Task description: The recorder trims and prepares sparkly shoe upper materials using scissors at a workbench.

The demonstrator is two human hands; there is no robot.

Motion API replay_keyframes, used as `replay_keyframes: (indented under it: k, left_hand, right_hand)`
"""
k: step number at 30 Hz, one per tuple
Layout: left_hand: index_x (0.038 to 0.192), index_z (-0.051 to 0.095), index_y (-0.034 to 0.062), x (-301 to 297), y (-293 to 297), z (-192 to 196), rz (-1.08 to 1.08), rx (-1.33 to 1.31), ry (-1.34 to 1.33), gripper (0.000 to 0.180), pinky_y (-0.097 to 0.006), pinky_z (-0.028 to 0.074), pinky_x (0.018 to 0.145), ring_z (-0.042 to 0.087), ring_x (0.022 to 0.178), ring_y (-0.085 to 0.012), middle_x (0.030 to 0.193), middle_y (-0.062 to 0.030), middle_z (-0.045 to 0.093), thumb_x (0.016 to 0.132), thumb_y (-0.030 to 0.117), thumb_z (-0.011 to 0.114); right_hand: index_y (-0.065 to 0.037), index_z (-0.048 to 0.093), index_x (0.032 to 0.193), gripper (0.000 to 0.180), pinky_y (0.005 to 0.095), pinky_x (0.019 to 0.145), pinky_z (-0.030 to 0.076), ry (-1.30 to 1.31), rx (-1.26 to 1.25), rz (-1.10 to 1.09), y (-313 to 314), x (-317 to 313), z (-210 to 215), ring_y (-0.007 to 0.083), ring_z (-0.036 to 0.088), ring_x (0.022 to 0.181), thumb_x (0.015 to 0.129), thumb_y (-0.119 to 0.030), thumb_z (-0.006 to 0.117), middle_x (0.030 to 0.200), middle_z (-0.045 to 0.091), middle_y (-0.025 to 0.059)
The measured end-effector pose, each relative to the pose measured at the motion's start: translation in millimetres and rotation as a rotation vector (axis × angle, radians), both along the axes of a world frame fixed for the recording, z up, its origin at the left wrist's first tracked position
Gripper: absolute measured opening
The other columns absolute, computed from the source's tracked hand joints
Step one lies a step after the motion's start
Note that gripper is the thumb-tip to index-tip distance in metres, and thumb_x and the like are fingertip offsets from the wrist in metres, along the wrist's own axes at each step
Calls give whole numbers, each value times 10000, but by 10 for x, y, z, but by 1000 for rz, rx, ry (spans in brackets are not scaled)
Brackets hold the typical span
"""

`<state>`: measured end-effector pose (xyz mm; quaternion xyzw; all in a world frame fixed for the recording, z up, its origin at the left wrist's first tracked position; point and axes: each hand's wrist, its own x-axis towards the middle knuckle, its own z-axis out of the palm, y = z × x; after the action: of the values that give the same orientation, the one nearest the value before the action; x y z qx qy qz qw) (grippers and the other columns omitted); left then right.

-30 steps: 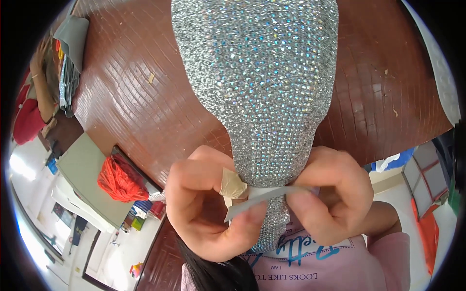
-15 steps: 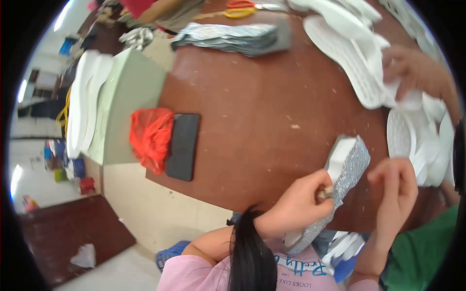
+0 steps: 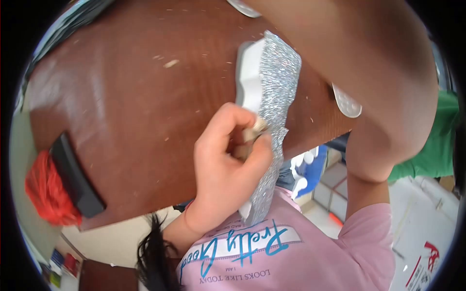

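My left hand (image 3: 228, 155) is closed, its thumb and fingertips pinched at the side of a white wedge shoe sole (image 3: 251, 94). Beige covers wrap some of those fingertips. Along the sole's side runs a silver glitter strip (image 3: 280, 72), its lower end reaching down against my pink shirt. The sole lies at a slant, its far end over the brown table (image 3: 131, 106). From the right, my bare right arm (image 3: 359, 68) stretches away across the upper part of the view. The hand at its end is out of the picture.
A red plastic bag (image 3: 51, 191) and a black flat box-like object (image 3: 77, 174) lie at the table's left. Parts of white soles show at the top (image 3: 245, 7) and under my right arm (image 3: 348, 102). White pieces (image 3: 303, 167) sit by something blue below the table edge.
The view has swung right and closer. My right hand has gone from beside the sole to out of view, its arm now stretched outward. My left hand stays on the sole.
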<state>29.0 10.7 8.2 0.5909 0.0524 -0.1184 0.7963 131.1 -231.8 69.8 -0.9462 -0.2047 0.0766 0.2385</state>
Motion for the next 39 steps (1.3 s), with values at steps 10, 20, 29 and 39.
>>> replay_keyframes:
  k: [10, 20, 29, 39]
  left_hand:
    - [814, 523, 60, 12, -272, -74, -36, -32, -7, 256, -177, 292, 473, 381, 537, -75, 722, -30, 505, 621, -78, 621]
    - [813, 391, 117, 31, -245, -113, -158, 169, -165, 292, -276, 342, 591, 423, 615, -159, 745, -61, 464, 623, -16, 569]
    - [840, 400, 116, 23, -143, -170, -201, 70, -178, 292, -286, 379, 632, 476, 643, -184, 764, -84, 505, 634, 7, 575]
    - [881, 485, 46, 43, -293, 42, -34, 46, 199, 270, -166, 342, 517, 420, 568, -64, 726, -22, 515, 677, -58, 628]
  right_hand:
    - [-39, 678, 857, 219, 199, 581, 365, 247, 543, -330, 433, -1016, -345, 124, 467, 670, 645, -2, 718, 882, 517, 74]
    - [-55, 670, 795, 176, 197, 539, 343, 338, 1034, -432, 549, -1135, -725, 103, 439, 601, 644, 26, 712, 852, 519, 63]
    - [-38, 638, 810, 221, 183, 540, 345, 395, 1065, -390, 513, -1123, -720, 103, 448, 591, 639, 99, 655, 845, 530, 70]
    - [-4, 555, 921, 239, 189, 619, 390, 578, 1251, -676, 579, -1171, -632, 114, 483, 685, 706, 96, 586, 852, 533, 73]
